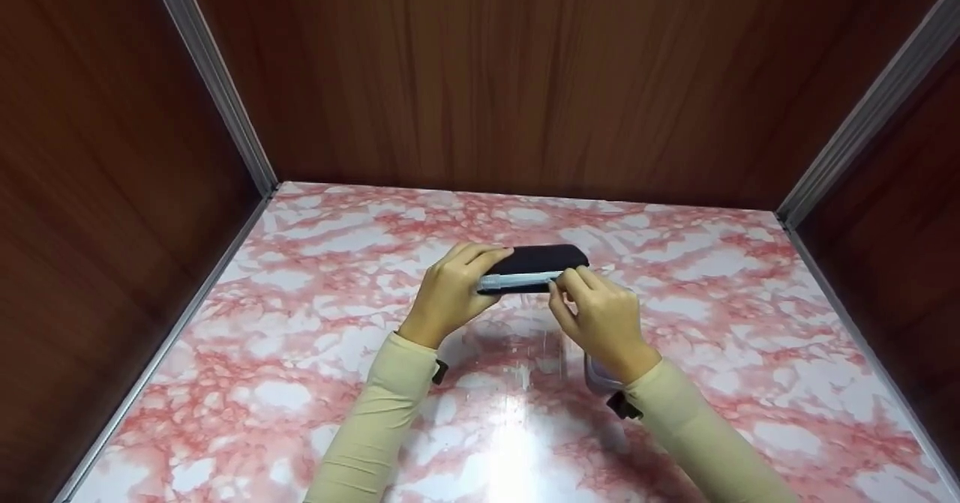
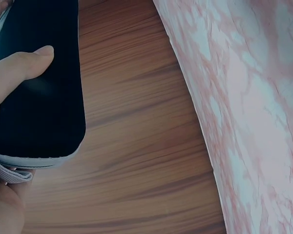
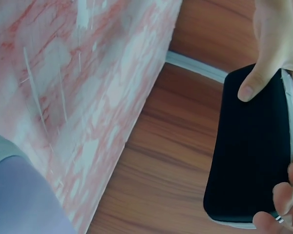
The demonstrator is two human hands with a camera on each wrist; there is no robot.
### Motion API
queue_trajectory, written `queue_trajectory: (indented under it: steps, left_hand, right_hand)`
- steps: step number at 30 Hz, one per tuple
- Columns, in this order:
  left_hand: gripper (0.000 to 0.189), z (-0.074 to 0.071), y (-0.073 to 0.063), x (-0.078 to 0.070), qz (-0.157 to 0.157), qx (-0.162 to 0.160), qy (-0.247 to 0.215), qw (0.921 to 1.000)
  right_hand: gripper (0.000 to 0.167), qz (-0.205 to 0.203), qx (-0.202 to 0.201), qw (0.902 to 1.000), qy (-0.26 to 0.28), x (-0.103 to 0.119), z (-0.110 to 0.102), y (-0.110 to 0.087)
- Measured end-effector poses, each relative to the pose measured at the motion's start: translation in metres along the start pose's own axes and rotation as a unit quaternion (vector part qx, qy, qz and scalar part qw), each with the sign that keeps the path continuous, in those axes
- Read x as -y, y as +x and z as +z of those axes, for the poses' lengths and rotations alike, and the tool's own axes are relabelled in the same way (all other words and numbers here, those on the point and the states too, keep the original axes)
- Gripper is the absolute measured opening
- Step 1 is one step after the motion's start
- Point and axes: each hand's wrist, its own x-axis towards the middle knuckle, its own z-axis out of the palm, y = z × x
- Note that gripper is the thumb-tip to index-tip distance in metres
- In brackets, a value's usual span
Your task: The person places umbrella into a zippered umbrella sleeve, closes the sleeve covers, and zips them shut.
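Observation:
A black zippered case (image 1: 540, 259) with a pale grey zipper edge is held up above the table, its edge facing me. My left hand (image 1: 454, 282) grips its left end; in the left wrist view the thumb (image 2: 27, 68) lies across the black face. A grey fabric loop (image 2: 12, 174) shows at that end. At the other end, my right hand (image 1: 600, 312) pinches the zipper edge with curled fingers. In the right wrist view a small shiny piece (image 3: 279, 219), seemingly the zipper pull, shows between the fingertips. The case's inside is hidden.
A purple object with a pale rim (image 3: 29, 195) lies on the table below my right wrist, mostly hidden by it in the head view. The red-and-white marbled tabletop (image 1: 285, 398) is bounded by brown wood-grain panels (image 1: 487, 76) at the back and both sides.

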Motion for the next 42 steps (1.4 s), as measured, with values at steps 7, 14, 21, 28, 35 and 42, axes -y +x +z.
queue_trajectory:
  steps: [7,14,21,28,35,42]
  left_hand:
    - [0.049,0.002,0.000,0.000,0.004,0.004,0.002,1.0000]
    - [0.049,0.002,0.001,0.000,0.004,0.001,-0.001,1.0000]
    - [0.050,0.001,0.000,0.001,0.001,-0.003,-0.004,1.0000]
    - [0.049,0.000,-0.001,0.001,0.002,-0.012,-0.007,0.9999]
    - [0.049,-0.001,0.000,0.002,0.005,-0.015,-0.005,0.9999]
    - [0.050,0.000,-0.001,0.001,0.004,-0.013,-0.008,0.9999]
  right_hand:
    - [0.020,0.009,-0.008,0.9999,0.001,-0.006,-0.002,-0.006]
    - [0.019,0.022,-0.005,0.9995,0.024,-0.009,-0.003,-0.008]
    - [0.018,0.044,0.005,0.9980,0.046,-0.011,-0.005,-0.008]
    - [0.011,0.075,0.002,0.9910,0.111,-0.015,-0.008,-0.009]
    - [0.011,0.076,0.008,0.9883,0.132,-0.018,-0.009,-0.011]
    - [0.011,0.079,0.008,0.9892,0.123,-0.019,-0.009,-0.014]
